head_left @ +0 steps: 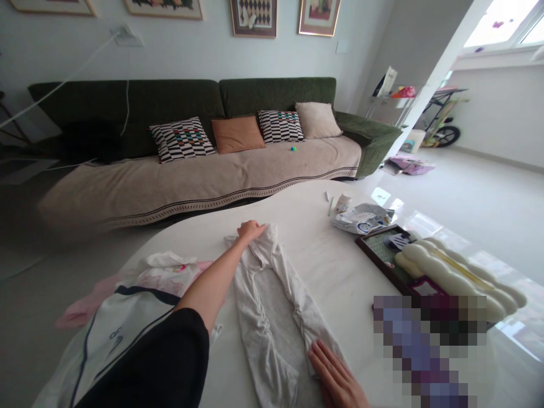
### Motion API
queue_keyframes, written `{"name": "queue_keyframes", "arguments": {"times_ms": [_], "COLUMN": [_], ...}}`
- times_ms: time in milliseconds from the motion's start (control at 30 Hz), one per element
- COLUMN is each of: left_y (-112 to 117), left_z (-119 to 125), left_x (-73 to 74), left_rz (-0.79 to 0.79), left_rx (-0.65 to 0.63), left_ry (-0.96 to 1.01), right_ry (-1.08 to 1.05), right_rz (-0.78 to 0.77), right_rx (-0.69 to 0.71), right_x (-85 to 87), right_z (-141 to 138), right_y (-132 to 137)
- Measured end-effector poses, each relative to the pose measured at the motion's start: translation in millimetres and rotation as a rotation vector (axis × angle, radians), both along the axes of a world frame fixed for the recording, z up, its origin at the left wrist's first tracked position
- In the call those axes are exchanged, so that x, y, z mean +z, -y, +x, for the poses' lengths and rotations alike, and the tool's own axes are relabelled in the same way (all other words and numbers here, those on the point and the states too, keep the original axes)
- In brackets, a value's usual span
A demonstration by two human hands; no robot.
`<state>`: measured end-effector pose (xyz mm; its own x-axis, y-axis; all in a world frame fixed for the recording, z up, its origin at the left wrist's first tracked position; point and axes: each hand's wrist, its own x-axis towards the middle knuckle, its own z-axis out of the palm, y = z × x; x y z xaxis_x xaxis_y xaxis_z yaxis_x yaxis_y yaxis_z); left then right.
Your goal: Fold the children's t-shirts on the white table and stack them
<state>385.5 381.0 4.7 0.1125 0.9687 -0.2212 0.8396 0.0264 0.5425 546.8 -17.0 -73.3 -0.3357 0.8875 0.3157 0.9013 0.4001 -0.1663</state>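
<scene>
A light grey garment [250,311] lies stretched out on the white table [314,260], its far end bunched and its two long sides wrinkled. I cannot tell exactly what kind of garment it is. Reaching forward, my left hand [250,230] is closed on the cloth at the far end. My right hand [335,374] lies flat with straight fingers on the near right side of the garment. The garment's near end runs out of view at the bottom.
Other clothes, including a white garment with dark trim [123,323] and a pink one [89,300], lie at the left. On the right are a dark-framed tray [369,249], a cream wavy object [459,272], a silver packet [361,218] and a small white bottle [343,203]. A sofa [272,164] stands behind.
</scene>
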Motion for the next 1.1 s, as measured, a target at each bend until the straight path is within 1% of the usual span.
{"name": "queue_keyframes", "arguments": {"times_ms": [100, 200, 300, 400, 500, 533, 567, 633, 667, 700, 733, 767, 800, 833, 867, 900, 967, 1033, 1100], "left_y": [-8, -12, -15, -11, 8, 18, 29, 51, 59, 65, 67, 66, 63, 58, 51, 45, 32, 23, 18], "left_z": [19, 30, 30, 23, 19, 19, 20, 20, 20, 20, 18, 16, 13, 10, 6, 3, -4, -9, -11], "left_x": [2.5, -2.6, -8.1, -9.4, -8.6, -8.7, -9.1, -10.3, -10.7, -10.9, -10.9, -10.7, -10.5, -10.5, -10.8, -11.3, -12.6, -12.2, -8.5], "left_rz": [-0.005, -0.023, 0.008, 0.072, 0.232, 0.302, 0.368, 0.471, 0.502, 0.532, 0.55, 0.526, 0.46, 0.367, 0.266, 0.177, 0.081, 0.054, 0.04], "left_rx": [-0.131, -0.238, -0.279, -0.267, -0.209, -0.236, -0.303, -0.481, -0.525, -0.499, -0.401, -0.261, -0.124, -0.021, 0.037, 0.051, 0.007, -0.051, -0.121], "left_ry": [0.022, 0.045, 0.04, -0.003, -0.051, -0.061, -0.064, -0.057, -0.048, -0.039, -0.031, -0.025, -0.019, -0.014, -0.008, -0.003, 0.002, -0.004, -0.014], "right_ry": [0.007, 0.008, -0.007, -0.044, -0.08, -0.088, -0.093, -0.094, -0.095, -0.097, -0.103, -0.111, -0.118, -0.124, -0.128, -0.129, -0.124, -0.115, -0.104], "right_rz": [-0.002, -0.007, -0.019, -0.027, -0.048, -0.058, -0.065, -0.081, -0.094, -0.113, -0.136, -0.158, -0.174, -0.182, -0.182, -0.177, -0.166, -0.158, -0.16], "right_rx": [0.002, 0.012, 0.023, 0.015, 0.037, 0.036, 0.025, -0.022, -0.04, -0.043, -0.039, -0.034, -0.026, -0.024, -0.028, -0.037, -0.05, -0.056, -0.056], "right_x": [-0.1, 1.0, 1.7, 6.6, 21.7, 28.6, 35.4, 46.4, 49.5, 50.4, 49.3, 46.5, 42.3, 37.6, 32.8, 28.6, 23.1, 21.5, 21.9], "right_z": [1, 2, 2, 0, 0, 1, 3, 5, 5, 5, 4, 3, 1, 0, -2, -2, -3, -3, -3], "right_y": [0, -1, -1, 1, -3, -7, -12, -26, -33, -41, -47, -51, -54, -55, -55, -54, -51, -49, -49]}}
